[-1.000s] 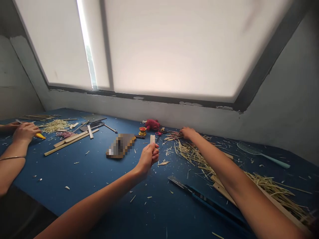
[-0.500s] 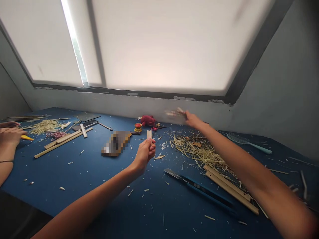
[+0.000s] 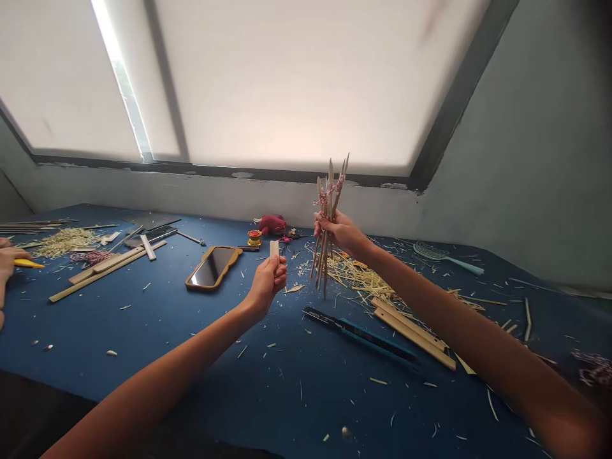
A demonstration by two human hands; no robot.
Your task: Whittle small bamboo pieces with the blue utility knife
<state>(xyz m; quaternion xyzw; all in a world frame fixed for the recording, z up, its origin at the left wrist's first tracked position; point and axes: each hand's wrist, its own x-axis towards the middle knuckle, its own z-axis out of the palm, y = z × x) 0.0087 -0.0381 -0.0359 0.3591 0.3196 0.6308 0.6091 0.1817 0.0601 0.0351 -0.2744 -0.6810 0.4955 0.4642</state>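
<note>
My left hand (image 3: 266,284) is closed around a short, flat piece of bamboo (image 3: 274,249) that points upward. Raised to the right of it, my right hand (image 3: 345,233) grips a bundle of thin bamboo sticks (image 3: 326,261). Red-and-white string is tied around the sticks near their pointed upper ends, and their lower ends hang over the blue table (image 3: 182,357). Below both hands lies a long blue-handled tool (image 3: 377,344) with a dark blade. Flat bamboo strips (image 3: 414,331) rest beneath my right forearm.
A pile of shavings (image 3: 363,277) spreads behind the strips, near a green hairbrush (image 3: 463,262). A phone (image 3: 213,268), a red plush toy (image 3: 272,224) and more bamboo (image 3: 108,271) lie leftward. Another person's hand (image 3: 6,260) holds a yellow tool (image 3: 29,262) at the left edge.
My right hand has come lower and closer to my left hand, turning the stick bundle from sideways to upright. The left hand keeps its grip on the bamboo piece. The view has shifted slightly.
</note>
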